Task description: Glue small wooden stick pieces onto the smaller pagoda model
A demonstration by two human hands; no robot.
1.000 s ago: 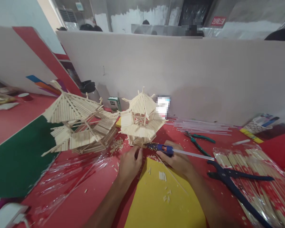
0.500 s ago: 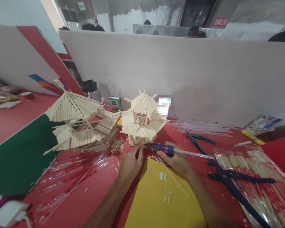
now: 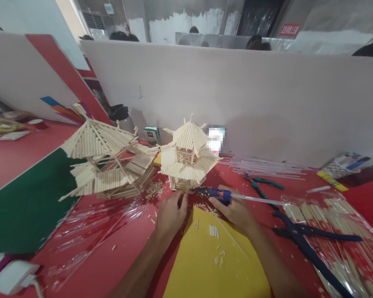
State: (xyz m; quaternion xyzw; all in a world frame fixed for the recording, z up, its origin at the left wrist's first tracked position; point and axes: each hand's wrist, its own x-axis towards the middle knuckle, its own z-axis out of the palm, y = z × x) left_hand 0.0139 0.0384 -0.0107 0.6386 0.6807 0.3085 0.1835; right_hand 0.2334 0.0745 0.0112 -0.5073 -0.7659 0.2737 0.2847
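Note:
A small two-tiered pavilion model (image 3: 186, 169) made of pale wooden sticks stands upright in the middle. My left hand (image 3: 171, 213) is at its front base, thumb and fingertips pinched together; whatever lies between them is too small or hidden to make out. In my right hand (image 3: 236, 211) is a blue glue gun (image 3: 222, 195), lying nearly level. Its dark tip points left, close to the model's base and my left fingertips. A clear glue stick (image 3: 256, 199) juts out of its rear. Below both hands, a yellow board (image 3: 217, 273) carries several short stick pieces (image 3: 214, 231).
A larger stick pavilion (image 3: 102, 165) stands to the left, with stick offcuts (image 3: 154, 188) beside it. Green-handled pliers (image 3: 261, 190), large dark blue cutters (image 3: 298, 231) and bagged sticks (image 3: 338, 223) lie right. Glue sticks (image 3: 264, 167) lie before the white partition (image 3: 267, 91).
The glue gun and my right hand have shifted very slightly right, its tip a little farther from my left fingertips. My left hand stays at the model's base.

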